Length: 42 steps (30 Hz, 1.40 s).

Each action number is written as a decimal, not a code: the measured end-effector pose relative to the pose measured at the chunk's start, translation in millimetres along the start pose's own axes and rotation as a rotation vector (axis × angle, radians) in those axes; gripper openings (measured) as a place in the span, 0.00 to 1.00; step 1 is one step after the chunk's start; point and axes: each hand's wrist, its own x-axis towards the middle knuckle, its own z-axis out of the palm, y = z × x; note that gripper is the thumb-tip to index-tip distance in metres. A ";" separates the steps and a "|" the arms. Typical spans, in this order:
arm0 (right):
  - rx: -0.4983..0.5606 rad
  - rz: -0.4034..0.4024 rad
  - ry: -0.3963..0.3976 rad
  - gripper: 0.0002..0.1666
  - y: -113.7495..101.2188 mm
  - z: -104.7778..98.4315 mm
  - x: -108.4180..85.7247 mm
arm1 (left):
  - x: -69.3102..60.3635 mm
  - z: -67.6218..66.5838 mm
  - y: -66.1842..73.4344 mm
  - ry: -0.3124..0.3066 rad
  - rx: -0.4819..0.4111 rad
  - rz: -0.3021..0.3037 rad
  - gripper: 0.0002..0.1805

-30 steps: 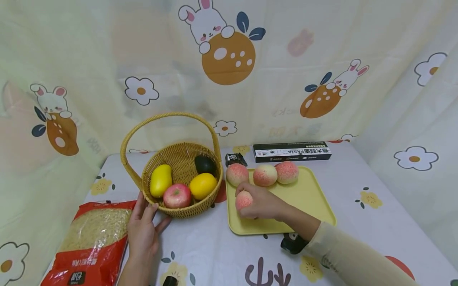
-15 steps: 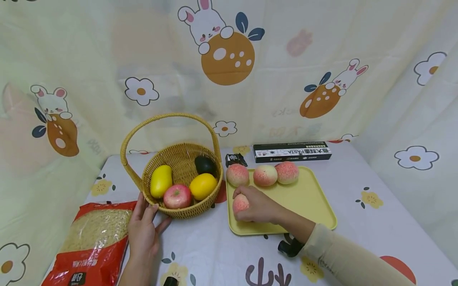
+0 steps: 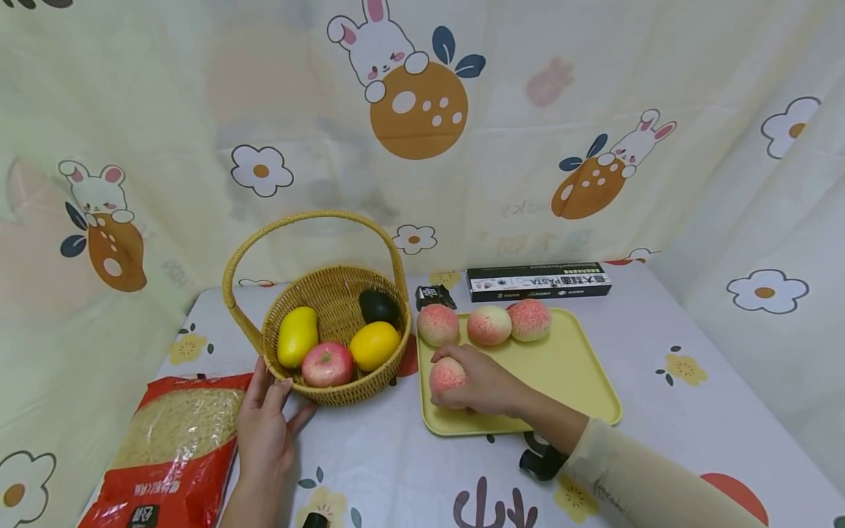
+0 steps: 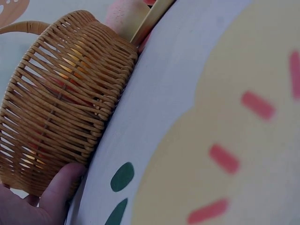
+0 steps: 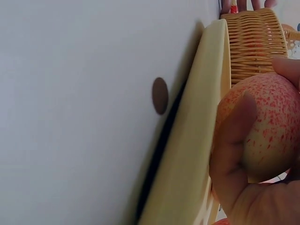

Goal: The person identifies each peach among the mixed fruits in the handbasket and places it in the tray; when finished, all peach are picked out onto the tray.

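My right hand (image 3: 485,381) grips a pink-speckled peach (image 3: 447,378) above the near left part of a yellow tray (image 3: 568,381); in the right wrist view the thumb (image 5: 236,122) presses against its side. Three more peaches sit along the tray's far side, among them a pale one (image 3: 489,325). My left hand (image 3: 264,425) rests with fairly straight fingers against the lower left side of a wicker basket (image 3: 343,392). Inside the basket lie a yellow mango (image 3: 298,337), a red apple (image 3: 327,364), a lemon (image 3: 374,345) and a dark avocado (image 3: 379,306).
A red bag of pasta (image 3: 174,447) lies left of my left forearm. Behind the tray are a black pasta box (image 3: 539,282) and a small black packet (image 3: 435,295). A patterned cloth (image 3: 409,477) covers the table, and a curtain (image 3: 317,132) hangs behind it.
The right hand, with the peach in it, has shifted only slightly over the tray. My left hand stays against the basket, and the fruit inside has not moved.
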 end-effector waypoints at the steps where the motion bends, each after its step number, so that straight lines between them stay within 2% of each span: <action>1: 0.009 -0.003 0.001 0.39 0.6 -0.2 -0.4 | 0.0 -0.2 -0.2 -0.003 -0.002 0.000 0.37; 10: 0.070 0.018 0.008 0.44 2.8 -1.9 -4.7 | -0.5 1.1 -1.5 0.010 0.007 0.004 0.37; 17: 0.105 0.006 0.030 0.43 1.9 -7.1 -8.3 | 0.1 -0.6 -1.9 -0.006 0.003 0.010 0.38; 24: 0.094 -0.009 0.042 0.44 2.4 -12.5 -11.5 | -0.2 -1.8 -2.2 -0.009 0.001 0.006 0.38; 29: 0.104 0.025 0.051 0.47 4.7 -15.7 -14.9 | 1.0 -1.4 -2.9 -0.008 0.000 0.007 0.37; 42: 0.127 0.041 0.078 0.42 11.7 -23.7 -22.6 | -0.2 -0.2 -2.0 0.006 0.005 0.017 0.37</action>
